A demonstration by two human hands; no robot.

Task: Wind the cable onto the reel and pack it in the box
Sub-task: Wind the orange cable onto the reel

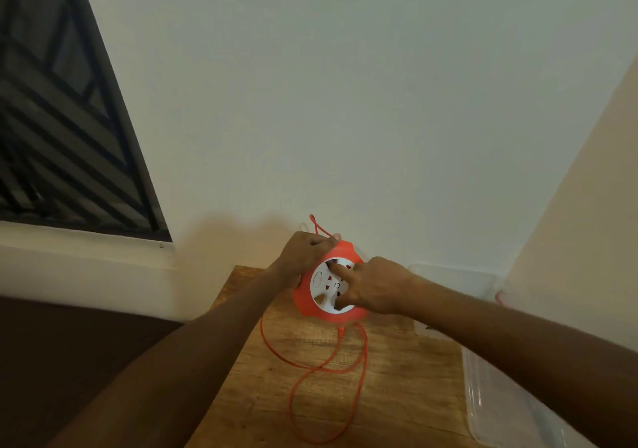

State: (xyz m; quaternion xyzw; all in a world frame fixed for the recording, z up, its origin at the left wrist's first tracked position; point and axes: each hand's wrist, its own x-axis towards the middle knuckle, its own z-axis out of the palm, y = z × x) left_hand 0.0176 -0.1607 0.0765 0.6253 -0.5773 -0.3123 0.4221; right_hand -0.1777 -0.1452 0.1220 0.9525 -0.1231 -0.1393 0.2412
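Two hands grip one reel (303, 301) | fingers (336, 268) grasping hub | one cable (324, 364)

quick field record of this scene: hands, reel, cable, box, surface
left hand: grips the reel's upper left edge
right hand: fingers in the white hub's openings
reel: orange rim, white face, held upright above the table
cable: orange, mostly unwound, looped loosely on the table
box: clear plastic, at right, nothing visible inside
lid: clear, lying near the box
table: wooden
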